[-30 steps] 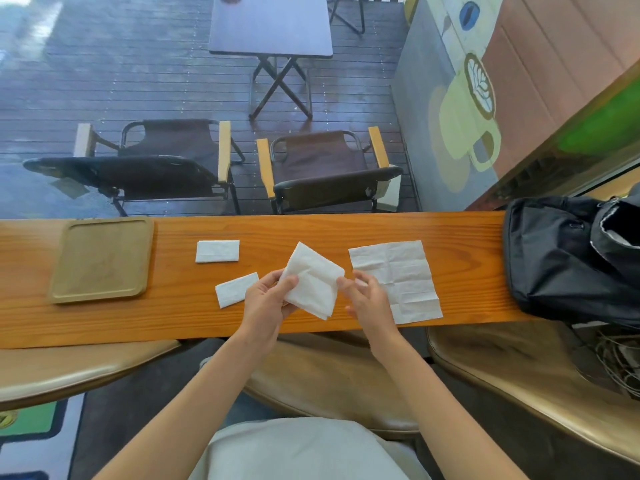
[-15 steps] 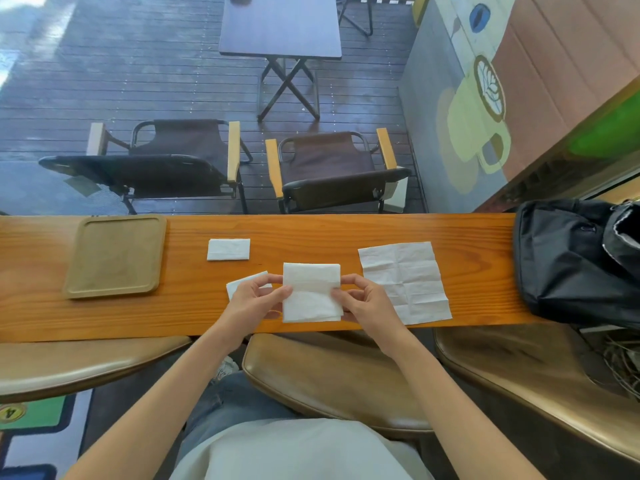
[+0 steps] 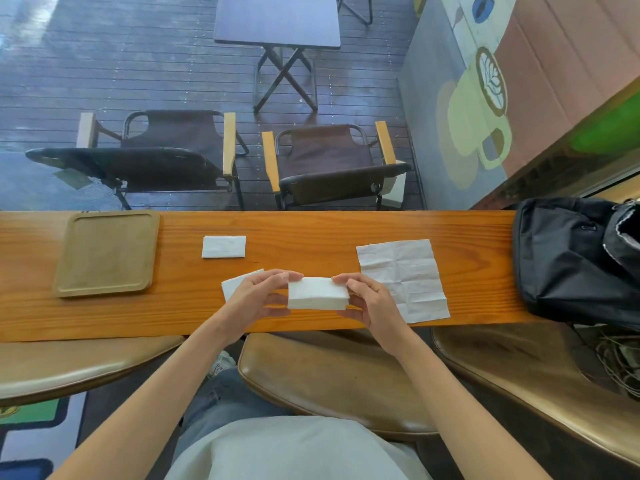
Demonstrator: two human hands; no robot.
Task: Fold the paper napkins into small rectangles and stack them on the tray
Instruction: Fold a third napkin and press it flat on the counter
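A white napkin (image 3: pixel 318 293), folded down to a small rectangle, is held just above the wooden counter (image 3: pixel 346 230). My left hand (image 3: pixel 258 299) pinches its left end and my right hand (image 3: pixel 372 303) pinches its right end. A folded napkin (image 3: pixel 223 246) lies flat farther back on the counter. Another folded one (image 3: pixel 233 284) lies partly hidden under my left hand. An unfolded, creased napkin (image 3: pixel 403 278) is spread flat to the right of my right hand. The brown tray (image 3: pixel 105 252) sits at the counter's left end with nothing on it.
A black bag (image 3: pixel 575 258) fills the counter's right end. Brown padded stools (image 3: pixel 332 375) stand under the counter's near edge. Beyond the far edge, below, are two folding chairs (image 3: pixel 322 161) and a small table (image 3: pixel 277 19).
The napkin went from a tilted square held up in the air to a level square, then was folded in half into a narrower rectangle. Both hands stayed on its ends.
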